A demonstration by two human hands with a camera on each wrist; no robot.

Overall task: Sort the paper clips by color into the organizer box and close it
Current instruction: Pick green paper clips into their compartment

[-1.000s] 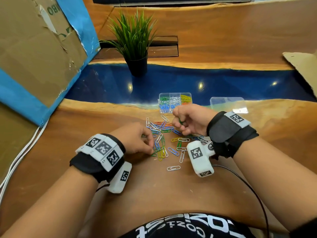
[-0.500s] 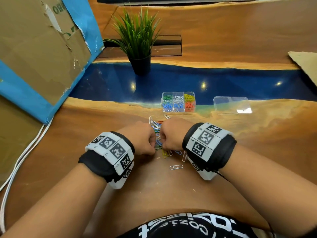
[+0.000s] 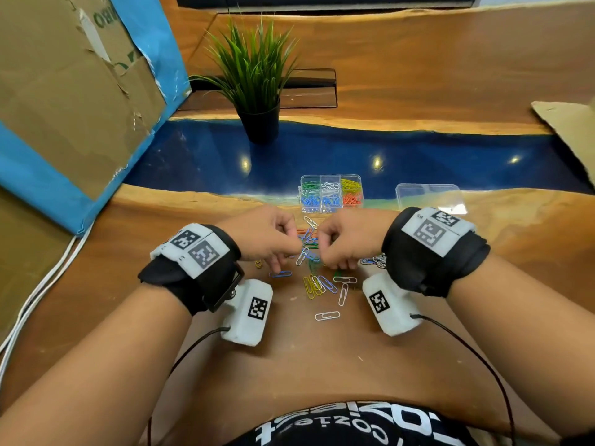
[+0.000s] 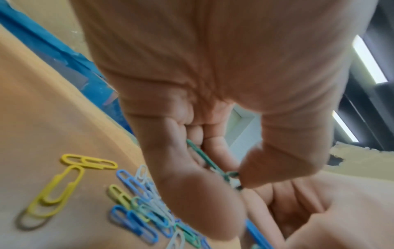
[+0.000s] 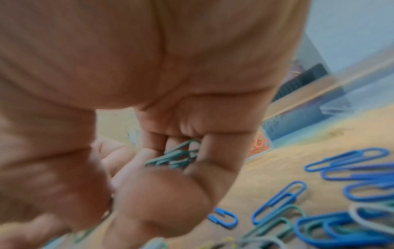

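Note:
A pile of coloured paper clips (image 3: 317, 278) lies on the wooden table between my two hands. My left hand (image 3: 273, 239) is curled and pinches a green paper clip (image 4: 204, 156) between thumb and fingers. My right hand (image 3: 341, 243), close beside it, holds several green paper clips (image 5: 177, 156) in its curled fingers. Behind the pile stands the clear organizer box (image 3: 331, 192) without its lid, with green, white, yellow, blue and orange clips in separate compartments. Yellow and blue clips (image 4: 70, 183) lie loose under my left hand.
The clear lid (image 3: 429, 196) lies to the right of the box. A potted plant (image 3: 257, 91) stands behind on the blue resin strip. A cardboard panel with blue edging (image 3: 74, 91) leans at the left, white cables (image 3: 38, 294) below it. A single white clip (image 3: 327, 316) lies nearest me.
My right hand came back from near the box to the pile and met the left hand. Both hands now hover slightly farther from me, pinching green clips.

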